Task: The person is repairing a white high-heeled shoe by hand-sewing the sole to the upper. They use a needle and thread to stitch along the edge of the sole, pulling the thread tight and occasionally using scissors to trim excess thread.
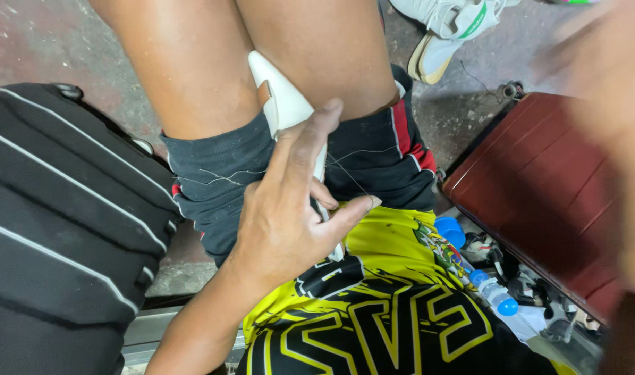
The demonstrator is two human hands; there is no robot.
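Blurring across the right edge, the right hand (619,139) is passing so near the lens that I cannot tell how its fingers are set. Between the bare knees, the white curved shoe sole (283,97) is being clamped upright, leaving both hands free. Steadying it, the left hand (290,215) is pinching a thin pale thread (345,172) against the sole.

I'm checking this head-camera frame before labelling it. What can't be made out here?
- Right hand: a motion-blurred smear at the right edge; its grip is unreadable.
- White curved shoe piece: its lower part is hidden behind the left hand and between the knees.
- Thin pale thread: too fine to trace to its ends.
- Blue-capped clear plastic bottles: partly buried in clutter beside the dark red case.
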